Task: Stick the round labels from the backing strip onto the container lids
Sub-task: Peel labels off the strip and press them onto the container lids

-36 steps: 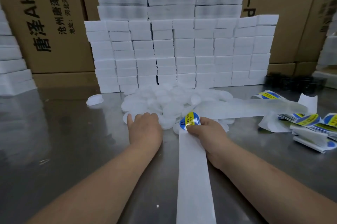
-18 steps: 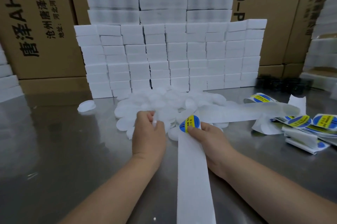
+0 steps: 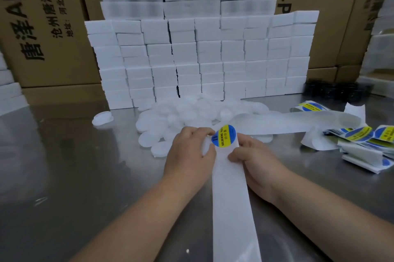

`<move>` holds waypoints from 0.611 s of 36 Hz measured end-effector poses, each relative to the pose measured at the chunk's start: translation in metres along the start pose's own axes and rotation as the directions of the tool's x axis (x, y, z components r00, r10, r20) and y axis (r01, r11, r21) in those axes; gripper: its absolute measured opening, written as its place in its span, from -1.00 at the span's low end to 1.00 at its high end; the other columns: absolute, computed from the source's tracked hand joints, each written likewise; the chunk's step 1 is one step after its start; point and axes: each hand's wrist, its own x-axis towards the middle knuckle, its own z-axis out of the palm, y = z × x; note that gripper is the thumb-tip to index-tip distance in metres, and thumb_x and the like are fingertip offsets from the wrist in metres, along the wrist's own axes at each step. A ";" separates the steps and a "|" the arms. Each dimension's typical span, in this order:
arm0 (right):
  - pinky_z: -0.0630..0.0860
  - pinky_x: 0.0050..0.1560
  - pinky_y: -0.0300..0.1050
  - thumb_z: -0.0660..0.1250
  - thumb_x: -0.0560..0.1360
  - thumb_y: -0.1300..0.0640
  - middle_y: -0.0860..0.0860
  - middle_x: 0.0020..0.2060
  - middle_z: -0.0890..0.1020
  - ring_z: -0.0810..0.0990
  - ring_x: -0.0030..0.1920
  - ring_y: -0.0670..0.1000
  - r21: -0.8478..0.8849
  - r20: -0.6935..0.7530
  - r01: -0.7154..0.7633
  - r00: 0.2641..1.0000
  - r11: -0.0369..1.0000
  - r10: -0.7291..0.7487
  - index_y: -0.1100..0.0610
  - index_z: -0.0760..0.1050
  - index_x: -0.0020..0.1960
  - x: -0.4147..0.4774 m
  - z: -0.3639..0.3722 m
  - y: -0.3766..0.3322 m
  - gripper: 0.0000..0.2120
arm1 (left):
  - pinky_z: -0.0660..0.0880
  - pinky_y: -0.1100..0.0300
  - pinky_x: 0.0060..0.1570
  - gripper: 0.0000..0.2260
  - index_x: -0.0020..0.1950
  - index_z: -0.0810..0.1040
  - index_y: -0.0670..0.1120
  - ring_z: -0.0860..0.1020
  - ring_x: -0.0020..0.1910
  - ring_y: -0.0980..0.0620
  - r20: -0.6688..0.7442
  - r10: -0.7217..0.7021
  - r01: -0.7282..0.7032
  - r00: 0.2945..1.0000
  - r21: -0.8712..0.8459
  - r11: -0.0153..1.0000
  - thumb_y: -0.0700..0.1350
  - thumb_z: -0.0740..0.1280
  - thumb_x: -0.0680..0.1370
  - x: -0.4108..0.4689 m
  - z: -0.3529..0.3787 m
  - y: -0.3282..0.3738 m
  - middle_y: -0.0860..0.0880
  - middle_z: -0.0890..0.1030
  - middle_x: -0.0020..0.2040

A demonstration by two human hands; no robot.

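L hand (image 3: 187, 157) brought lid (image 3: 205, 149) to label (image 3: 223, 138) — strip (image 3: 231, 197) pinched.

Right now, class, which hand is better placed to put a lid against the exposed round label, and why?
Left. The left hand grips a white lid right beside the round label, while the right hand pinches the backing strip and likely has to steady it.

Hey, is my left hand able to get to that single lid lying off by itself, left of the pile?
Probably yes: only bare table lies between the left hand and the lone lid. But that hand seems to hold a second lid already.
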 end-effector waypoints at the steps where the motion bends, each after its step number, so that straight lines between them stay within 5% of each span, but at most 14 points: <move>1: 0.54 -0.04 0.04 0.06 0.36 0.52 0.24 -0.11 0.65 0.62 -0.16 0.18 -0.016 -0.018 -0.006 1.000 1.000 0.005 0.24 0.58 0.03 0.001 0.000 0.001 -0.56 | 0.19 0.52 -0.15 -0.74 0.15 0.52 0.11 0.36 0.03 0.23 0.006 0.005 -0.005 1.000 0.005 1.000 -0.12 0.30 0.49 0.000 -0.001 -0.002 0.21 0.34 0.00; 4: 0.54 -0.09 -0.01 0.08 0.40 0.52 0.20 -0.15 0.66 0.62 -0.21 0.13 -0.029 -0.051 -0.015 0.999 0.999 0.014 0.23 0.57 -0.01 0.006 0.000 0.003 -0.62 | 0.24 0.54 -0.20 -0.75 0.15 0.52 0.13 0.32 -0.10 0.32 0.063 0.020 -0.021 0.998 0.030 0.999 -0.08 0.30 0.49 0.001 -0.006 -0.007 0.22 0.32 0.00; 13: 0.58 -0.14 0.00 0.14 0.41 0.48 0.19 -0.23 0.67 0.62 -0.25 0.13 -0.102 -0.052 0.010 0.999 0.995 -0.015 0.18 0.61 -0.14 0.014 0.000 0.005 -0.67 | 0.38 0.21 0.02 -0.69 0.20 0.53 0.06 0.43 0.09 0.10 0.092 0.099 -0.113 0.991 0.167 0.979 0.00 0.33 0.46 0.002 -0.010 -0.001 0.09 0.41 0.09; 17: 0.55 -0.02 0.14 0.17 0.43 0.45 0.27 -0.14 0.65 0.61 -0.18 0.19 -0.158 -0.059 -0.015 0.998 0.987 0.006 0.25 0.60 -0.05 0.015 -0.005 0.001 -0.73 | 0.34 0.27 -0.05 -0.66 0.24 0.51 0.08 0.42 0.08 0.11 0.108 0.136 -0.158 0.985 0.231 0.960 0.04 0.30 0.46 0.002 -0.009 0.001 0.10 0.42 0.12; 22: 0.55 -0.14 0.02 0.19 0.42 0.44 0.24 -0.21 0.63 0.60 -0.24 0.16 -0.160 -0.034 -0.029 0.999 0.987 0.024 0.27 0.60 -0.08 0.013 -0.005 0.000 -0.77 | 0.36 0.25 -0.04 -0.67 0.23 0.51 0.08 0.42 0.06 0.11 0.108 0.134 -0.156 0.985 0.236 0.959 0.04 0.30 0.47 0.001 -0.008 0.002 0.10 0.43 0.11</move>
